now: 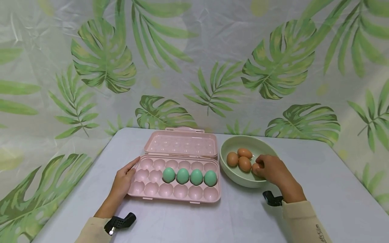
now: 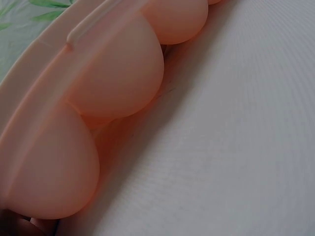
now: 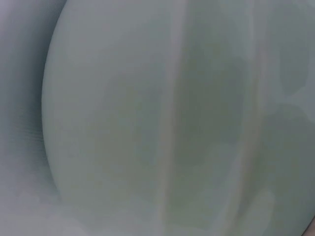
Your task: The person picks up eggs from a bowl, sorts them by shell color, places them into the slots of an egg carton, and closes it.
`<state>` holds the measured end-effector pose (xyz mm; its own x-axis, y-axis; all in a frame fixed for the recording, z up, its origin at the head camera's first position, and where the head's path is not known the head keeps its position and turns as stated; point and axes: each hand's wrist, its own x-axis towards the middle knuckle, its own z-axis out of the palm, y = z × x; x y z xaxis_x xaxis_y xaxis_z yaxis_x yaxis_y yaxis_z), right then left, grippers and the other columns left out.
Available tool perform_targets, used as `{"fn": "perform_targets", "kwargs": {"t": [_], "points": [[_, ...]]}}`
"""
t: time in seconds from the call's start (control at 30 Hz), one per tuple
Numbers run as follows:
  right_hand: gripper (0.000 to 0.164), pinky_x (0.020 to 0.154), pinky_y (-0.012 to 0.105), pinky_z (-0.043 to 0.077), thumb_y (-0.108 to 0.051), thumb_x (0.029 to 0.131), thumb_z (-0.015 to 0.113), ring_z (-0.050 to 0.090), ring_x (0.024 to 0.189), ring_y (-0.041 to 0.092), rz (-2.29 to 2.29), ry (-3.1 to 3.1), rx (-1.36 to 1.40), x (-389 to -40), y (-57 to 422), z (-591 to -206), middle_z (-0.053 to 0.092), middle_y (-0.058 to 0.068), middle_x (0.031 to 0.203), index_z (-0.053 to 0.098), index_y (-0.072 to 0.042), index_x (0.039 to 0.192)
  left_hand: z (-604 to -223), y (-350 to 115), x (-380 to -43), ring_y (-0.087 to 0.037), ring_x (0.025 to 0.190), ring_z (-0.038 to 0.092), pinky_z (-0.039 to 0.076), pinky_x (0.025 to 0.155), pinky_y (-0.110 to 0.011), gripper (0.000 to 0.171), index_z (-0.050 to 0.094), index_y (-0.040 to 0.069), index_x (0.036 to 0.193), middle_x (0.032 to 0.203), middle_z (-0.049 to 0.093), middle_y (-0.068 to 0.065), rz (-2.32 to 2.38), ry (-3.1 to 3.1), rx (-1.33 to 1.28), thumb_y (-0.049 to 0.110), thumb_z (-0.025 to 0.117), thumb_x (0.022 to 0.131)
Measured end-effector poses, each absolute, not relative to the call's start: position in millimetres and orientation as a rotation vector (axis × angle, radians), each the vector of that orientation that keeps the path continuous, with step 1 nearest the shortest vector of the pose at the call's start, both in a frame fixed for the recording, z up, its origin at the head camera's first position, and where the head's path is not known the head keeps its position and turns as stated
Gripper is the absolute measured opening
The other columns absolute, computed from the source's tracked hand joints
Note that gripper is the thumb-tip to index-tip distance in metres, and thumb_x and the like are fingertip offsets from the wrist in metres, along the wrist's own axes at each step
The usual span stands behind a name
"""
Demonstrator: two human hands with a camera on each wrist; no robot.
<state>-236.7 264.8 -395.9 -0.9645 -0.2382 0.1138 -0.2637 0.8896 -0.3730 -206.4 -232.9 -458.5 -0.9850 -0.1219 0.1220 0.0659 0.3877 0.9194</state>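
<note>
A pink plastic egg carton [image 1: 166, 190] lies with its lid [image 1: 180, 143] folded back. Several green eggs [image 1: 182, 176] sit side by side in the right part of its middle row. At the carton's left end my left hand [image 1: 123, 179] holds the rim; the left wrist view looks along its rounded cups [image 2: 118, 73]. To the right stands a pale green bowl [image 1: 240, 179]. Inside, my right hand [image 1: 271, 168] has its fingers around a brown egg [image 1: 257, 170], partly covered by them. Three other brown eggs, one at the front [image 1: 244, 164], rest left of that hand.
Under everything is a white-covered table [image 1: 234, 219]. A leaf-patterned sheet [image 1: 212, 40] hangs behind it. The bowl's right-front side [image 3: 113, 123] fills most of the right wrist view. Black wrist cameras [image 1: 120, 222] sit on both forearms.
</note>
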Motion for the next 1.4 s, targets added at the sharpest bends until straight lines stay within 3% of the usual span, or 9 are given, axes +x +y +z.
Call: {"fn": "perform_targets", "kwargs": {"t": [0.97,1.4], "points": [[0.034,0.081,0.051,0.048,-0.013,0.09,0.066,0.059,0.093,0.033,0.708,-2.853,0.453,-237.3,269.3,-396.0,0.065,0.018,0.102,0.062,0.009,0.116,-462.5,-234.4,-209.8,-0.026,0.143,0.027,0.021,0.116,-0.045,0.043,0.047,0.005,0.142,0.149,0.041,-0.01,-1.634,-2.468,0.053,0.007,0.039,0.1],[0.04,0.084,0.054,0.05,-0.008,0.092,0.063,0.058,0.105,0.043,0.787,-2.817,0.404,-237.3,274.4,-393.2,0.056,0.028,0.12,0.055,0.009,0.127,-461.7,-233.8,-209.8,-0.027,0.142,0.028,0.021,0.116,-0.045,0.043,0.048,0.004,0.142,0.148,0.042,-0.011,-1.619,-2.47,0.051,0.006,0.039,0.099]]}}
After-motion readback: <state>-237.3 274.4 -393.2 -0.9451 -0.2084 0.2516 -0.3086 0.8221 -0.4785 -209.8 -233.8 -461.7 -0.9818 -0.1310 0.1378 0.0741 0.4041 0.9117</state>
